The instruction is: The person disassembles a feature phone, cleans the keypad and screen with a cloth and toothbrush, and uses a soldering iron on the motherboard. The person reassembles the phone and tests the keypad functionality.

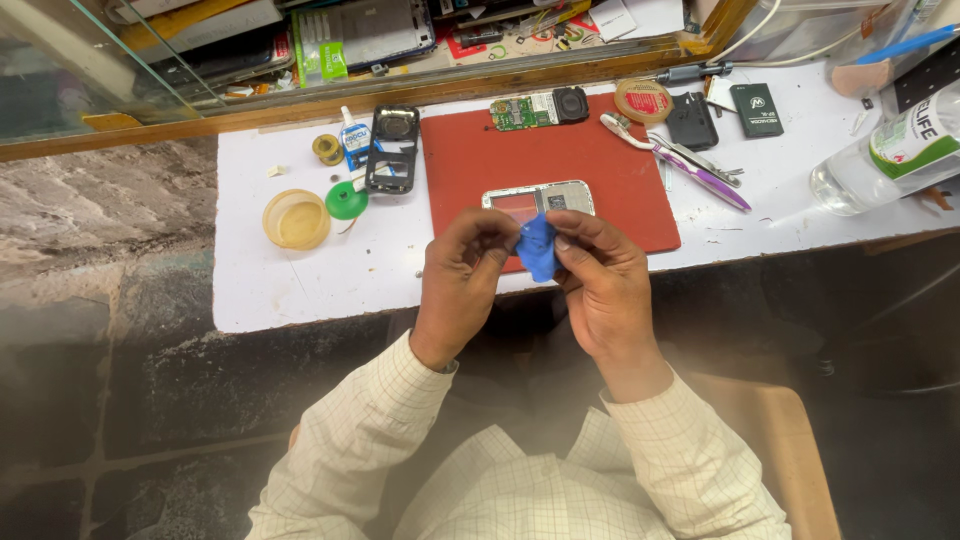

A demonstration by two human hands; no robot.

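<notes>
Pinching a blue cloth (pixel 538 247) between both hands: left hand (pixel 462 285) and right hand (pixel 600 285) fingers closed on it, just above the table (pixel 300 280) edge, over the phone frame (pixel 538 199) on the red mat (pixel 500 150). Judgement: keep the fold tight and wipe with light pressure only.

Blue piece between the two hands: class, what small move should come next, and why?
Probably lower the blue piece onto the phone part lying on the red mat. Both the left hand and the right hand pinch it by the fingertips just in front of that part, which lies face-up directly beyond them. What the piece is cannot be told.
</notes>
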